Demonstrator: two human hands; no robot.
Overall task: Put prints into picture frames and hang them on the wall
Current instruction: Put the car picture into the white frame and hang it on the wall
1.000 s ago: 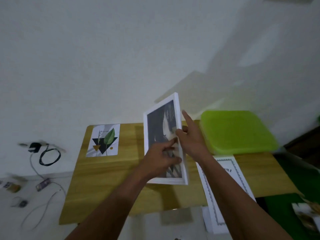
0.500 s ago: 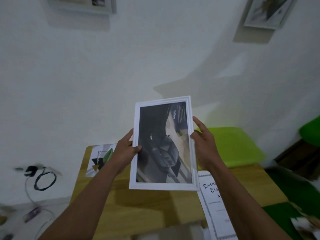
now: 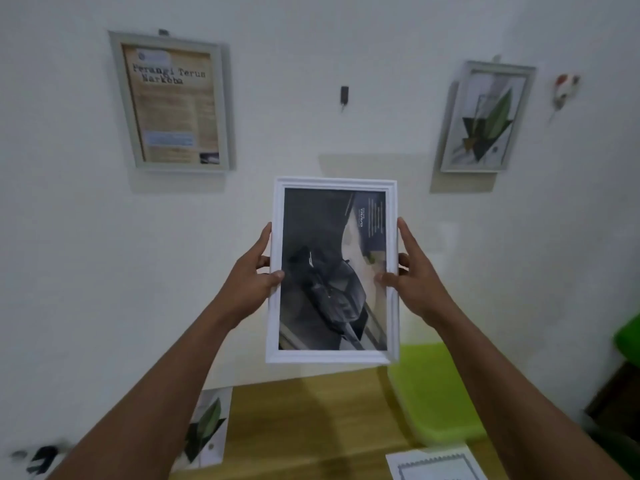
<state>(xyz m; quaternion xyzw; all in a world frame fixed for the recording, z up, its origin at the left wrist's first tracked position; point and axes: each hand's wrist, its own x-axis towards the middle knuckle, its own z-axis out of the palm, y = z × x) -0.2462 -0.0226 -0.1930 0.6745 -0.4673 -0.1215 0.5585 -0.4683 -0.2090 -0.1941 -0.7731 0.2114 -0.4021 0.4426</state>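
I hold a white picture frame (image 3: 333,271) with a dark car print upright in front of the white wall. My left hand (image 3: 251,278) grips its left edge, thumb on the front. My right hand (image 3: 414,277) grips its right edge the same way. Above the frame a small dark wall hook (image 3: 344,95) is bare. Two framed prints hang on the wall: a text poster (image 3: 173,102) at the upper left and a leaf design (image 3: 486,117) at the upper right.
Below is a wooden table (image 3: 311,420) with a loose leaf print (image 3: 207,427) at its left, a green tray (image 3: 433,393) at its right and a bordered certificate sheet (image 3: 436,465) near the front. A red and white hook (image 3: 564,90) is on the wall at far right.
Both hands raised the frame off the table and turned it to face me, upright before the wall. My view tilted up, bringing the hanging frames and the hook into sight.
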